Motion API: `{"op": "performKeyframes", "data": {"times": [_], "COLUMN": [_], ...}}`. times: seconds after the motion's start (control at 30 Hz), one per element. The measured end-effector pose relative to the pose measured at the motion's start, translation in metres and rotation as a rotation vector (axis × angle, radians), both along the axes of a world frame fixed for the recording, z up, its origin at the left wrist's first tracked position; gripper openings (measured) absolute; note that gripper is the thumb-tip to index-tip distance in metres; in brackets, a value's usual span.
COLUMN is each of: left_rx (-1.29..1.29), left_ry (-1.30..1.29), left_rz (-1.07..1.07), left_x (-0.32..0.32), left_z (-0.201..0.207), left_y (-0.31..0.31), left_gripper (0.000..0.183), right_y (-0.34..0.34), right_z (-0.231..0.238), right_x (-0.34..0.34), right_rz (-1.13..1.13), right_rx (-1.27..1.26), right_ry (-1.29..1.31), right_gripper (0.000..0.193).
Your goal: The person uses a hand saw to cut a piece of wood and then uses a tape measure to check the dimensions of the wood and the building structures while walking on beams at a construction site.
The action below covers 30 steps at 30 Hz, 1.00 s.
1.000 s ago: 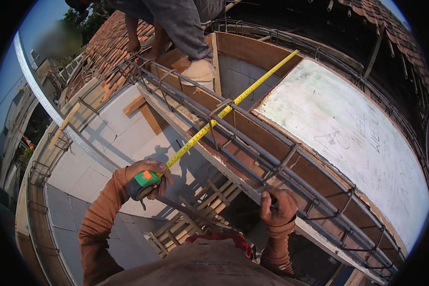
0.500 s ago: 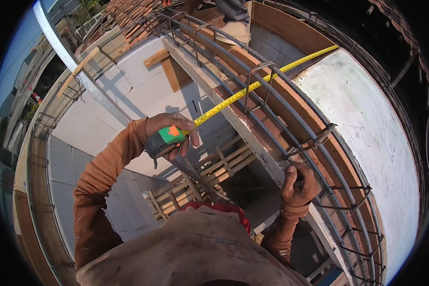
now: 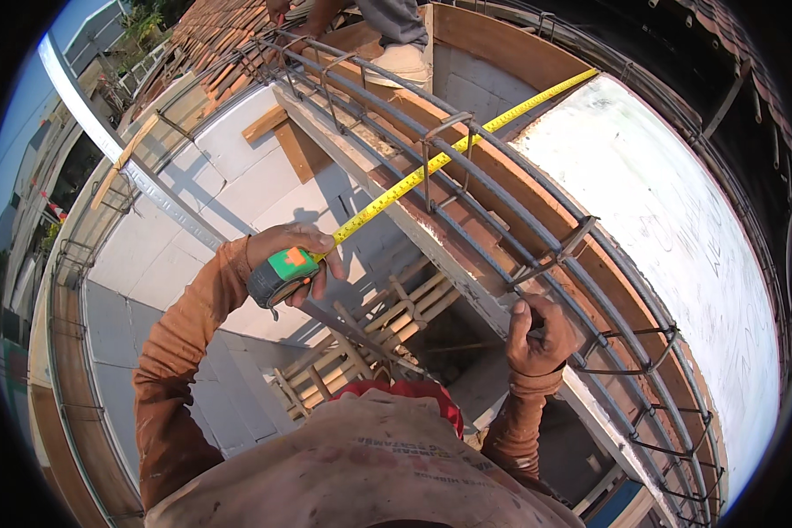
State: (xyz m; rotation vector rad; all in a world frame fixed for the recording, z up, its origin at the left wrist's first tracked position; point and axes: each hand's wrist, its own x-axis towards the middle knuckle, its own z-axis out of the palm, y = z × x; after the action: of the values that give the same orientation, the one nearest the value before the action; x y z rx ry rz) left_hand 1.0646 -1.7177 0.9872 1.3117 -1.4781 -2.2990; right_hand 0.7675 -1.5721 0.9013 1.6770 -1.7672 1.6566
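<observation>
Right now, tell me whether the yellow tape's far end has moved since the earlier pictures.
No, not visibly: judged against the white panel, the yellow tape's far end lies by the same upper corner.

pale block wall [image 3: 246, 192]: dark shadows across its face.
silver metal bar [image 3: 81, 104]: long, slanting over the block wall's left part and past its upper edge.
wooden strip [image 3: 121, 167]: one, crossing the bar, left of the block wall.
timber pieces [image 3: 303, 155]: two, set at an angle, at the block wall's upper right.
curved formwork [image 3: 72, 370]: brown, with thin rebar, along the block wall's left side.
bamboo poles [image 3: 399, 337]: bundle, crisscrossed, lower right of the block wall.
terracotta roof tiles [image 3: 211, 48]: weathered, beyond the block wall.
green foliage [image 3: 150, 25]: farther beyond the block wall.
co-worker's leg [image 3: 396, 19]: grey-trousered, upper right of the block wall.
</observation>
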Motion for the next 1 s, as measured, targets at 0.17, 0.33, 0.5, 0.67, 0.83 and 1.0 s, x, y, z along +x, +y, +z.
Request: {"op": "performKeyframes", "data": {"times": [0.17,0.33,0.5,0.67,0.83,1.0], "left_rx": [-0.068,-0.158,-0.222,-0.252,-0.402,-0.355], "left_ry": [0.024,0.028,0.081,0.061,-0.049,-0.199], "left_rz": [-0.040,-0.015,0.010,0.031,0.083,0.222], "left_x": [0.001,0.001,0.017,0.033,0.073,0.175], "left_z": [-0.012,-0.028,-0.023,-0.028,-0.031,-0.059], "left_y": [-0.007,-0.007,0.006,0.019,0.043,0.100], "left_gripper": [0.041,0.041,0.041,0.039,0.038,0.043], "right_y": [-0.001,0.001,0.000,0.002,0.002,0.003], "right_z": [-0.001,-0.002,0.000,0.004,-0.003,-0.002], "right_x": [0.000,0.000,0.004,0.008,0.002,0.003], "right_rz": [-0.019,-0.023,-0.012,0.030,0.060,0.081], "right_rx": [0.010,0.016,0.000,0.019,-0.005,0.030], "right_ry": [0.025,0.021,0.026,-0.023,0.058,0.061], "right_gripper": [0.004,0.005,0.003,0.003,0.004,0.004]}}
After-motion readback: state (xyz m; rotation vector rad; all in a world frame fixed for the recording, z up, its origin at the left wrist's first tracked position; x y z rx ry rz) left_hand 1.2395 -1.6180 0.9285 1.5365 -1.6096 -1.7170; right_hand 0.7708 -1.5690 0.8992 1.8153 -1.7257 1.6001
